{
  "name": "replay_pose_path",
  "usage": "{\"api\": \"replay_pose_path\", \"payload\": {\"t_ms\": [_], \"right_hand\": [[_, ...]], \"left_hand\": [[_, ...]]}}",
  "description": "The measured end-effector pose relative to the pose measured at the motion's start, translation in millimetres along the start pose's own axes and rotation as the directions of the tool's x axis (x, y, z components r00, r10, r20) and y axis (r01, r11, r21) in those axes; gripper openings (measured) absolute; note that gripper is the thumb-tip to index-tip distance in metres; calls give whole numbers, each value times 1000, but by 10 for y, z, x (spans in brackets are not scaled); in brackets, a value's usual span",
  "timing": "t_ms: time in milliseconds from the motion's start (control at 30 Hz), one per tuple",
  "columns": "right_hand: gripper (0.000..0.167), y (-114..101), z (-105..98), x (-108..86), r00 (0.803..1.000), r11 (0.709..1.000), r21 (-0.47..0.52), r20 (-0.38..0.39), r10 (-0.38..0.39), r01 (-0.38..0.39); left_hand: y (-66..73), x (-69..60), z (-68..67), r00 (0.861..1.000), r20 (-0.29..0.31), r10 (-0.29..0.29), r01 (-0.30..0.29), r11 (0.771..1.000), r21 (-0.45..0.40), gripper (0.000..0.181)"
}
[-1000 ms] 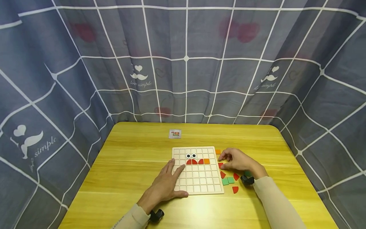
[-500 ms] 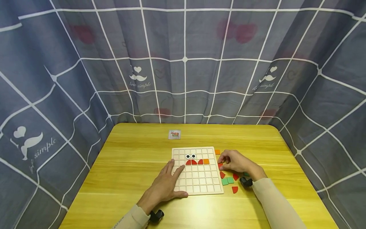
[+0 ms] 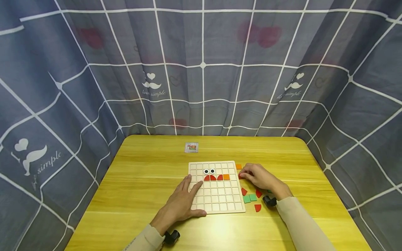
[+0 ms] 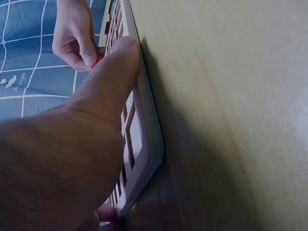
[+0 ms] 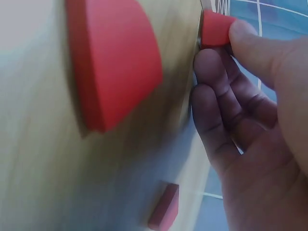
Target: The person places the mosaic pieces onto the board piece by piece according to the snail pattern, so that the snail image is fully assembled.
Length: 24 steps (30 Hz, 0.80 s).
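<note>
My left hand rests with its fingers spread on the left edge of a wooden grid board. Just off the board's right edge, my right hand pinches a small red tile between thumb and fingers. That tile is partly covered in the head view; its full outline cannot be made out. Set in the board's upper rows are two round eye pieces, three red quarter-circle tiles and an orange square tile.
Right of the board lie an orange tile, green square tiles and loose red tiles. A small picture card lies farther back on the wooden table. A grid-patterned curtain surrounds the table.
The right hand has taken hold of the red tile beside the board and shifted it slightly away from me. The left hand has stayed on the board.
</note>
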State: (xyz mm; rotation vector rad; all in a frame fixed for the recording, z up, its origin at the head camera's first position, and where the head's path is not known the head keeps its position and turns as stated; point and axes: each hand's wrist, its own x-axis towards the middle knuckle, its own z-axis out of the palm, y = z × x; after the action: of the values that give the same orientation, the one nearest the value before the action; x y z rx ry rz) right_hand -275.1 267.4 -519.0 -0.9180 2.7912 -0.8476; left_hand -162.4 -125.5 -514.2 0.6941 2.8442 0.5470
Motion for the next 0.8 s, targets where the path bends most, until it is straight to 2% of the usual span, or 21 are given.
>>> {"api": "replay_pose_path", "payload": {"t_ms": [167,433,800], "right_hand": [[12,-24,27,36,998,999,-2,-54,43,-43],[15,-108,55,95,992,990,101,-72,106,-99],[10,-254,174,204,994,994,62,-59,90,-86]], "left_hand": [[-4,-1,1,1000,0,3,-3,1000,-5,117],[-18,6,14,1000,-5,7,-6,1000,17,118],[-8,2,11,1000,-6,2,-2,1000,8,117]]}}
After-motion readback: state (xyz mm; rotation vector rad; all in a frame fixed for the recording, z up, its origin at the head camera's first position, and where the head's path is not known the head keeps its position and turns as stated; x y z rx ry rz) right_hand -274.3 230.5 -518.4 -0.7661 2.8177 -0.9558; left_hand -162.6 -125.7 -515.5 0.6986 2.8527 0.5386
